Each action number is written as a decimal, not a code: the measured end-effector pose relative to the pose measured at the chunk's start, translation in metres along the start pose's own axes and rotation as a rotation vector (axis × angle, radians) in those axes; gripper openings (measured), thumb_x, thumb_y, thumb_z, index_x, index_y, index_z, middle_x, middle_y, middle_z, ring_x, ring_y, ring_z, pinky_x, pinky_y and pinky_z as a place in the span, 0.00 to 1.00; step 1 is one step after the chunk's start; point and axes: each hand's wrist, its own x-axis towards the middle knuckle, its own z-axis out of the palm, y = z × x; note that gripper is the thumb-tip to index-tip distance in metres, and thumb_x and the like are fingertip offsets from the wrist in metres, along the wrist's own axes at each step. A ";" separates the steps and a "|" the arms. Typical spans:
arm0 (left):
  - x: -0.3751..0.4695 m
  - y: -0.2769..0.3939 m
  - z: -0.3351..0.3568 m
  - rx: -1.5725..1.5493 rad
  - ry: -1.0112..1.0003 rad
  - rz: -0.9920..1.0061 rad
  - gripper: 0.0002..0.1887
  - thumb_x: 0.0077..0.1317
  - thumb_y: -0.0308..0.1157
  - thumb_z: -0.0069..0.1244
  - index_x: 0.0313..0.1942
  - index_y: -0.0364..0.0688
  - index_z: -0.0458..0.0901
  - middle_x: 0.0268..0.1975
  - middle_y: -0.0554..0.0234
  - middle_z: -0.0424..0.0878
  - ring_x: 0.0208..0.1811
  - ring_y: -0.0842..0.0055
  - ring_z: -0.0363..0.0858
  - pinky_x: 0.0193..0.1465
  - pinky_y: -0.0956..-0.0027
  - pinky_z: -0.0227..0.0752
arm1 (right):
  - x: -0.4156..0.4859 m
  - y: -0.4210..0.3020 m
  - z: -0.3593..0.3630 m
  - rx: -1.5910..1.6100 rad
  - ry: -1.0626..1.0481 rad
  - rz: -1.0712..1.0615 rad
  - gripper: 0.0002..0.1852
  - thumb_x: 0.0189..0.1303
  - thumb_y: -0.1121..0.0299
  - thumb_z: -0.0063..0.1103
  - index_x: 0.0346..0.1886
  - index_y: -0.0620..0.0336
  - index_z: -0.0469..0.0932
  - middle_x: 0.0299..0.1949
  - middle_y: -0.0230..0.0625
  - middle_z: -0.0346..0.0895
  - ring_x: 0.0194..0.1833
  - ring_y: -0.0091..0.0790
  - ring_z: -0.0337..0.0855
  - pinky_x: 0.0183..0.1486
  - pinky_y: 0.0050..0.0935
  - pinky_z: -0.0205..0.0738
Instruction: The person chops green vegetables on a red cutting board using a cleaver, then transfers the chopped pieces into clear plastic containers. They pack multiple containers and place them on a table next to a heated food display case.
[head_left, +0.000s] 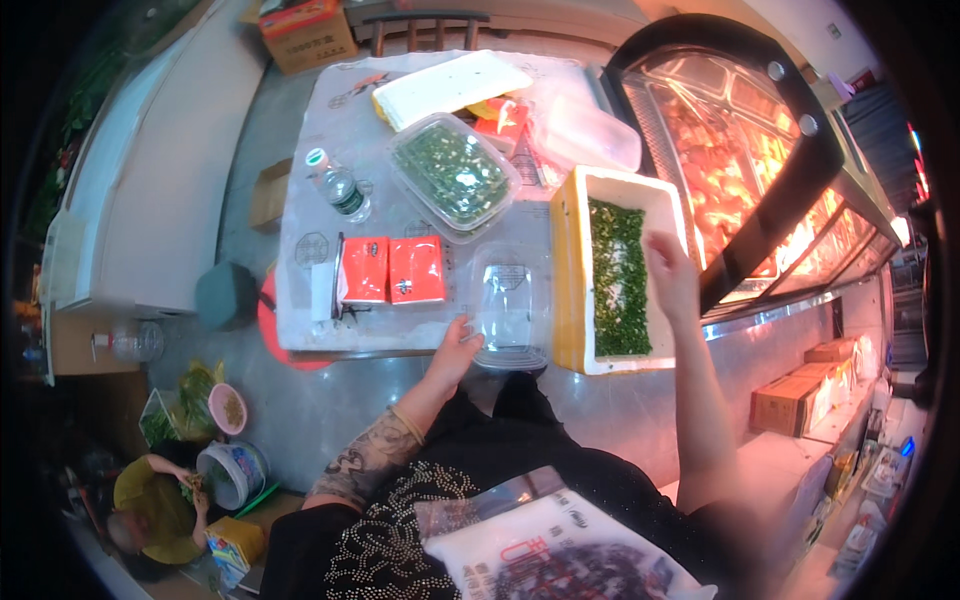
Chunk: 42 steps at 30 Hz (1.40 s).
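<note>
My left hand (451, 351) has its fingers at the near left rim of a clear plastic container (511, 311) and grips it there. That container holds no food. To its right stands a yellow-sided white foam box (564, 277) with chopped green leaves (619, 281) inside. My right hand (670, 262) is over the box's right side, fingers curled and blurred; whether it holds anything cannot be made out. Farther back sits a filled clear tub (454, 172) of chopped greens with pale bits. A printed white plastic bag (562, 551) lies against my front.
Two red packets (392, 270), a water bottle (341, 187), a foam lid (454, 86) and an upturned-looking translucent tub (589, 135) lie on the covered table (300, 202). A lit glass food display case (739, 165) borders the right. At lower left a person (161, 502) handles greens by a bucket (232, 474).
</note>
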 end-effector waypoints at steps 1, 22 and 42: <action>-0.003 0.003 0.003 -0.012 -0.004 0.004 0.32 0.65 0.36 0.49 0.66 0.38 0.55 0.63 0.48 0.62 0.60 0.67 0.65 0.60 0.67 0.61 | -0.017 0.035 -0.024 0.025 0.137 0.101 0.13 0.63 0.70 0.53 0.49 0.65 0.74 0.41 0.40 0.78 0.45 0.27 0.78 0.49 0.26 0.71; -0.027 -0.020 0.075 0.587 0.752 0.440 0.29 0.58 0.36 0.52 0.57 0.32 0.65 0.57 0.42 0.68 0.61 0.53 0.64 0.63 0.59 0.60 | -0.176 0.092 -0.077 1.106 -0.040 0.908 0.27 0.54 0.66 0.53 0.59 0.59 0.62 0.48 0.45 0.73 0.45 0.47 0.79 0.47 0.50 0.79; -0.112 0.150 0.121 0.024 -0.081 0.257 0.35 0.66 0.57 0.41 0.63 0.40 0.57 0.54 0.56 0.74 0.50 0.67 0.79 0.50 0.60 0.78 | -0.052 -0.001 -0.093 1.047 -0.288 0.538 0.27 0.49 0.77 0.48 0.58 0.61 0.63 0.46 0.43 0.74 0.47 0.43 0.80 0.40 0.49 0.84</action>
